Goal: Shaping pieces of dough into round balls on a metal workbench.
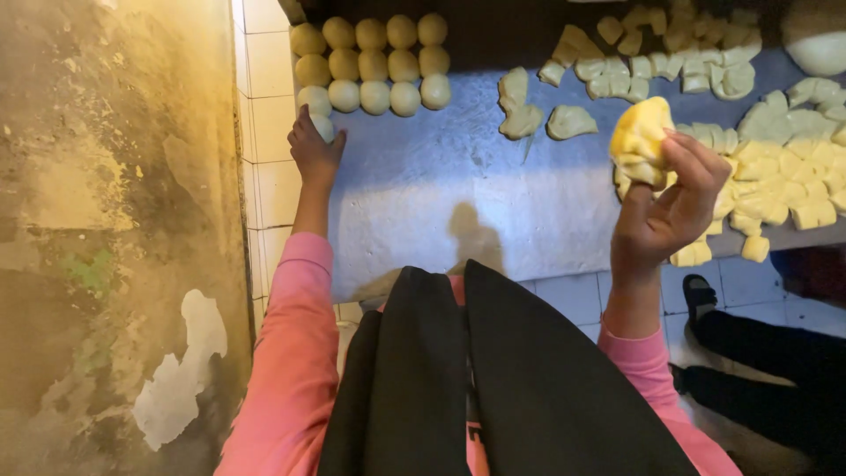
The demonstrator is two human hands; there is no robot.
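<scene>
Item: pale yellow, irregular lump of soft dough, held raised over the flour-dusted grey worktop. Judged light, pliable and slightly tacky (best pinched at its thick lower part). Right hand is closed around it by the fingertips. Left hand is curled on a small round pale dough ball beside the rows of rolled dough balls.

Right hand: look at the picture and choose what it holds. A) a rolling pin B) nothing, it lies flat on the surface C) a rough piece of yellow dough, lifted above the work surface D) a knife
C: the right hand is raised with its fingers closed around a rough lump of yellow dough, while the left hand sets a smooth dough ball beside the rows of balls.
</scene>
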